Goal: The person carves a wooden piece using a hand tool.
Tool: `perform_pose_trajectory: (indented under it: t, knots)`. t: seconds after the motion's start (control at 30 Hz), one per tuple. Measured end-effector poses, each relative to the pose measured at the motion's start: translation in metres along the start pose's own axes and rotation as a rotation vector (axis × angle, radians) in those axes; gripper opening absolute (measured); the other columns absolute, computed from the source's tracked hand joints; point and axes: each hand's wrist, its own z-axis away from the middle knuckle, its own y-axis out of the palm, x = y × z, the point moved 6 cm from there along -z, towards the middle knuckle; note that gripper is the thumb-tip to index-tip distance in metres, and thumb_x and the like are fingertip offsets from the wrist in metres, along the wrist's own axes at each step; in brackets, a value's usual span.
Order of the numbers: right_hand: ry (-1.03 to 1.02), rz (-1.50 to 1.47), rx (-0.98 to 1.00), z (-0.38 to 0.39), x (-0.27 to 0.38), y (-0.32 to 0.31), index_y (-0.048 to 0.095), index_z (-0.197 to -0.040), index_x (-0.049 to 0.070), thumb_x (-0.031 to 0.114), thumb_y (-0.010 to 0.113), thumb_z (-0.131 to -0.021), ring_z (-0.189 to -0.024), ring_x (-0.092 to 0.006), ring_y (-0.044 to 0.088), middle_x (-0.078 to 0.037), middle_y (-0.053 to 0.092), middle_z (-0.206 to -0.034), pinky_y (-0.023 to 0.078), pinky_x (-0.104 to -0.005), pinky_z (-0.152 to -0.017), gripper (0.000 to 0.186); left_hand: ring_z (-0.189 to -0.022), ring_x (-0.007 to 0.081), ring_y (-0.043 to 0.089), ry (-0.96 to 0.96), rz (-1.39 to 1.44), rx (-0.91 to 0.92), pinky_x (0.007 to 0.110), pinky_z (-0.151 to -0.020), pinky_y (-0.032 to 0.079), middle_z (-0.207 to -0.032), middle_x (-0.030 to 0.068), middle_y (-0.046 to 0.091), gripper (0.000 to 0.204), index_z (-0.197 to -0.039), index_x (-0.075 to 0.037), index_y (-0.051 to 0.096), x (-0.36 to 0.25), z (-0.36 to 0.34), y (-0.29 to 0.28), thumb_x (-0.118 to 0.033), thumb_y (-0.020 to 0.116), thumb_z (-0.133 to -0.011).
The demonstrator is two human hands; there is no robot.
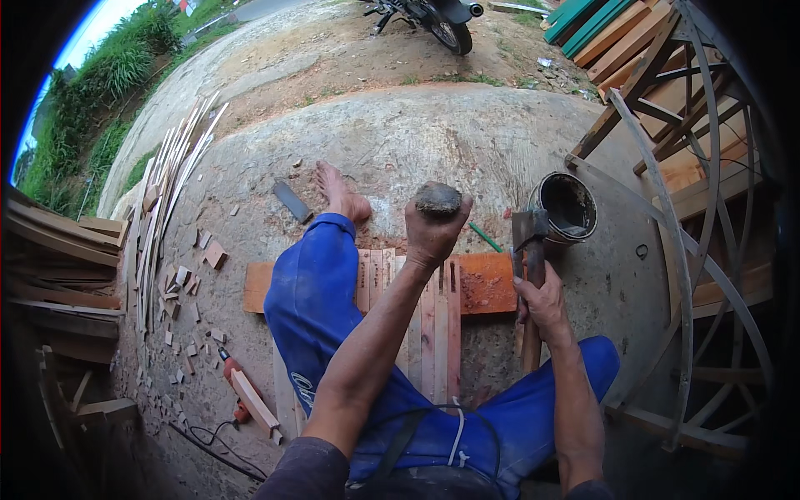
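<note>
My left hand (pixel 433 233) is raised over the work, fingers closed around a dark worn wooden block (pixel 438 198) with a rough rounded end facing up. To the right, my right hand (pixel 546 300) grips a hatchet-like tool (pixel 530 229), its dark metal head above the fist and a wooden handle below. A slim length beside that handle cannot be told apart clearly. Between my legs several pale wood strips (pixel 414 321) lie side by side across a reddish-brown board (pixel 487 283); small dark slots show near their far ends. My left forearm hides part of the strips.
A dark-lined bucket (pixel 567 208) stands beyond my right hand, with a green stick (pixel 485 237) left of it. A dark flat bar (pixel 292 202) lies by my bare foot. Leftward are wood offcuts (pixel 215 254), a red drill (pixel 229 367) and thin strips (pixel 171 192). Curved frames (pixel 712 167) rise at right.
</note>
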Motion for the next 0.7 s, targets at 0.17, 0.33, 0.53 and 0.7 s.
perform_pose_trajectory:
  t: [0.17, 0.33, 0.53, 0.7]
  knots:
    - [0.005, -0.003, -0.011, 0.000, 0.001, -0.001, 0.049, -0.123, -0.001, 0.013, 0.065, -0.089, -0.044, -0.0084, 0.049, -0.001, 0.053, -0.069, 0.043, -0.0262, -0.039, 0.041, -0.063, 0.0147, 0.059, -0.006, -0.040, 0.022, 0.032, -0.063, 0.049, -0.070, 0.0060, 0.063, 0.023, -0.077, -0.001, 0.060, 0.006, -0.002, 0.000, -0.015, 0.078, -0.083]
    - [0.011, -0.037, -0.031, 0.001, 0.002, -0.004, 0.055, -0.115, 0.001, 0.013, 0.066, -0.086, -0.046, -0.0096, 0.051, -0.002, 0.058, -0.070, 0.042, -0.0272, -0.042, 0.033, -0.059, 0.0123, 0.058, 0.035, -0.027, 0.020, 0.031, -0.057, 0.047, -0.065, 0.0037, 0.061, 0.021, -0.074, -0.003, 0.058, 0.007, -0.005, -0.011, -0.012, 0.075, -0.084]
    - [0.015, -0.021, -0.014, 0.002, 0.003, -0.005, 0.051, -0.122, 0.000, 0.014, 0.066, -0.088, -0.044, -0.0089, 0.049, -0.001, 0.054, -0.069, 0.042, -0.0269, -0.041, 0.040, -0.051, 0.0103, 0.053, -0.166, 0.059, -0.003, 0.029, -0.052, 0.045, -0.057, 0.0008, 0.056, 0.019, -0.074, -0.004, 0.058, 0.012, 0.000, -0.023, -0.010, 0.073, -0.084]
    - [-0.014, -0.035, 0.027, 0.003, 0.004, -0.002, 0.048, -0.126, -0.001, 0.015, 0.066, -0.088, -0.044, -0.0084, 0.049, 0.000, 0.052, -0.068, 0.043, -0.0267, -0.040, 0.045, -0.060, 0.0159, 0.057, 0.069, -0.084, 0.015, 0.032, -0.061, 0.047, -0.066, 0.0050, 0.060, 0.019, -0.073, -0.002, 0.057, 0.009, 0.001, -0.006, -0.008, 0.072, -0.082]
